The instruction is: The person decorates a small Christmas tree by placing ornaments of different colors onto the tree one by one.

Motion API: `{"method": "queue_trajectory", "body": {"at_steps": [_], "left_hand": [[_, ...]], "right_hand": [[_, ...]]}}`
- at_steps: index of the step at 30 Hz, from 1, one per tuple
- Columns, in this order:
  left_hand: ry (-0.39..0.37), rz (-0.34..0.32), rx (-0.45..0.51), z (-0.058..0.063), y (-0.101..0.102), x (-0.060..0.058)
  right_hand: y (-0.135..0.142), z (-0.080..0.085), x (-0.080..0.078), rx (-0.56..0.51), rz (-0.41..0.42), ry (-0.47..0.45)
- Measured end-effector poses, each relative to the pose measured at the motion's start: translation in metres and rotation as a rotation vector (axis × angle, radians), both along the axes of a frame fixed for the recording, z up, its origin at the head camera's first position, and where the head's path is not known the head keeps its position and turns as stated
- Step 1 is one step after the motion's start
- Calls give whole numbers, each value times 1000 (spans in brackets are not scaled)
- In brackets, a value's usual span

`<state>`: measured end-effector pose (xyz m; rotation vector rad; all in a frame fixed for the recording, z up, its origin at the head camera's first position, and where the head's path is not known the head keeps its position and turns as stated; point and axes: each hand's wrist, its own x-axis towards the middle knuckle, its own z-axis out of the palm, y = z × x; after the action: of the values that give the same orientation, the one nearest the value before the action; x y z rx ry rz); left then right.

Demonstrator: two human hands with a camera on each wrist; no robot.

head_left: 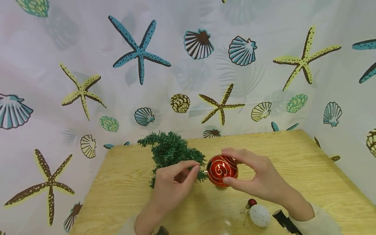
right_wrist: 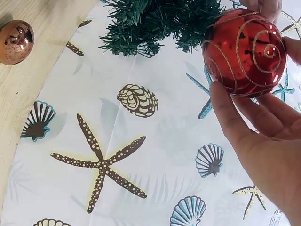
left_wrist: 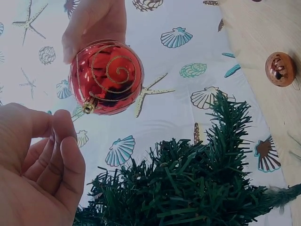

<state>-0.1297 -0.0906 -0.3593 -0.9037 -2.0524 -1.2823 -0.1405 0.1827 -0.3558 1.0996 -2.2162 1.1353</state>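
Note:
My right hand (head_left: 259,174) grips a shiny red Christmas bauble (head_left: 222,170) with gold glitter swirls, thumb and fingers spread around its sides. The bauble's small gold cap (left_wrist: 89,105) points toward my left hand (head_left: 175,182). Thumb and forefinger of the left hand pinch the thin hanging loop (left_wrist: 78,114) that runs from this cap. Just beyond the left hand lies a small green artificial Christmas tree (head_left: 170,150), its lower part partly covered by that hand in the head view. Bushy branches also fill the bottom of the left wrist view.
A white speckled bauble (head_left: 259,215) and a small dark red ball (head_left: 252,202) lie near my right wrist. Both wrist views show a copper-coloured bauble (right_wrist: 16,41) on wood. A curtain (head_left: 188,75) printed with starfish and shells surrounds the wooden table (head_left: 293,153).

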Motion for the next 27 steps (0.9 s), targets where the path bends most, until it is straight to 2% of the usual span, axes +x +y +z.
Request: {"method": "queue_trajectory", "body": {"at_steps": [4,16,22,27], "left_hand": [[-1,1,-6,-1,2,2],[-1,-45,-39,2,10,2],[32,-73,-57,2,15,0],[4,-95,-59,4,16,2]], "right_hand": [[1,-1,2,22,7,-38],[8,-6,3,68,61,-75],[10,-8,5,128,54,-86],[5,-5,6,128,20,-25]]}}
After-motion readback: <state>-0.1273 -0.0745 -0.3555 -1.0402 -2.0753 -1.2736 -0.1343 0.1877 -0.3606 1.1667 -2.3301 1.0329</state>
